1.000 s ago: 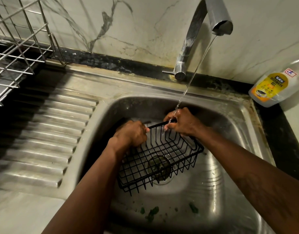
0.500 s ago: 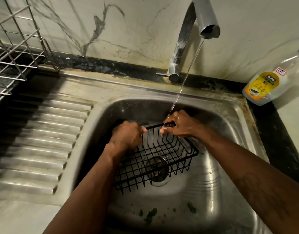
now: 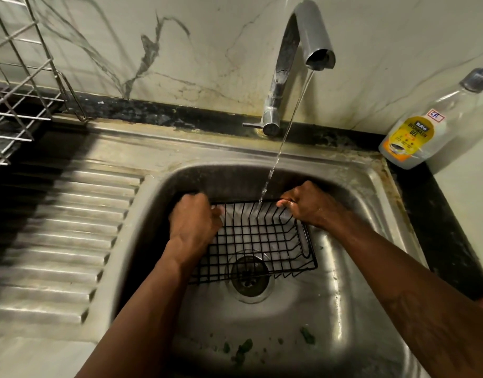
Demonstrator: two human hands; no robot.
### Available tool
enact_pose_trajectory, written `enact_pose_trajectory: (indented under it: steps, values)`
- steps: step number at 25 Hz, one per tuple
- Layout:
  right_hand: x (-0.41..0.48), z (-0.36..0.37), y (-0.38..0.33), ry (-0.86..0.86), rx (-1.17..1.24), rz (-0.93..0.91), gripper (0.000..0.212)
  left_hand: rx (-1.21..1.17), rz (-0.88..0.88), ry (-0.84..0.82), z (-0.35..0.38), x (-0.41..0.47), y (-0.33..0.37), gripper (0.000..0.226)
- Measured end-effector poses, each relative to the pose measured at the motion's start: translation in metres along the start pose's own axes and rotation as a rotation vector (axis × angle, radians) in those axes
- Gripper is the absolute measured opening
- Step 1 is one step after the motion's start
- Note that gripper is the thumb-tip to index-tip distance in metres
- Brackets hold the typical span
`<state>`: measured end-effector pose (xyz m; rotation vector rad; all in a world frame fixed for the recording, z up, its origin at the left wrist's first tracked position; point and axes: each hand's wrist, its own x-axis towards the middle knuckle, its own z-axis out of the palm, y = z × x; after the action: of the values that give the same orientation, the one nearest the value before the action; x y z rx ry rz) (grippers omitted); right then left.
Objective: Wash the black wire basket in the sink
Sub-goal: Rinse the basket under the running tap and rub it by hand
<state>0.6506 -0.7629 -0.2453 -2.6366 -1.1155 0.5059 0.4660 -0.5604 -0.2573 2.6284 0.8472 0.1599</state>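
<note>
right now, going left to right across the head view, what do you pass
wire dish rack → left hand → black wire basket → right hand → dishwash gel bottle

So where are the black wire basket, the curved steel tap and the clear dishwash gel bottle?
Black wire basket [image 3: 262,241]: head view, its mesh floor.
Curved steel tap [image 3: 309,25]: head view, the spout's bend.
Clear dishwash gel bottle [image 3: 410,137]: head view, its yellow label.

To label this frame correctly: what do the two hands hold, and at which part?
Both hold the black wire basket by its far top rim: left hand at the left corner, right hand at the right corner.
</note>
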Motion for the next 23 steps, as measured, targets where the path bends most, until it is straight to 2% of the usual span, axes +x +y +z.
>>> enact_pose_trajectory:
  steps: [2,3,6,9,10,11,12,13,14,16,19,20,22,23]
  values:
    - [-0.004,0.003,-0.008,0.068,-0.135,0.024,0.027,0.121,-0.221,-0.027,-0.005,-0.006,-0.006,0.027]
    - [-0.007,0.008,-0.015,0.148,-0.240,0.065,0.029,0.124,-0.258,-0.073,-0.005,-0.009,-0.010,0.024]
    - [-0.026,0.027,-0.028,0.401,-0.362,0.231,0.023,-0.133,-0.213,-0.064,0.007,-0.009,-0.016,0.023]
    - [-0.036,0.045,-0.029,0.677,-0.277,0.185,0.007,-0.205,-0.237,0.020,0.025,-0.003,0.002,0.057]
    - [-0.034,0.054,-0.033,0.691,-0.165,0.144,0.006,-0.210,-0.241,0.032,0.031,-0.002,0.009,0.068]
    - [-0.029,0.063,-0.040,0.597,0.073,0.151,0.007,-0.234,-0.242,0.030,0.036,-0.002,0.017,0.075]
    - [-0.022,0.072,-0.051,0.414,0.429,0.238,0.006,-0.273,-0.251,0.020,0.039,-0.002,0.022,0.077]
    - [-0.017,0.079,-0.062,0.169,0.803,0.378,0.007,-0.327,-0.277,0.015,0.040,-0.002,0.026,0.074]
    - [-0.011,0.083,-0.069,-0.002,1.111,0.517,0.013,-0.377,-0.305,0.031,0.041,-0.002,0.027,0.070]
    - [0.006,0.088,-0.070,-0.098,1.493,0.640,0.024,-0.459,-0.359,0.068,0.038,-0.002,0.028,0.067]
    - [0.012,0.087,-0.073,-0.189,1.670,0.548,0.031,-0.509,-0.412,0.122,0.036,0.000,0.025,0.067]
    - [0.007,0.087,-0.075,-0.302,1.617,0.532,0.030,-0.527,-0.438,0.129,0.036,-0.001,0.024,0.067]
    - [-0.008,0.084,-0.080,-0.627,1.355,0.431,0.026,-0.562,-0.462,0.134,0.036,-0.001,0.024,0.066]
    - [-0.009,0.081,-0.078,-0.662,1.248,0.384,0.024,-0.572,-0.458,0.140,0.036,-0.002,0.026,0.066]
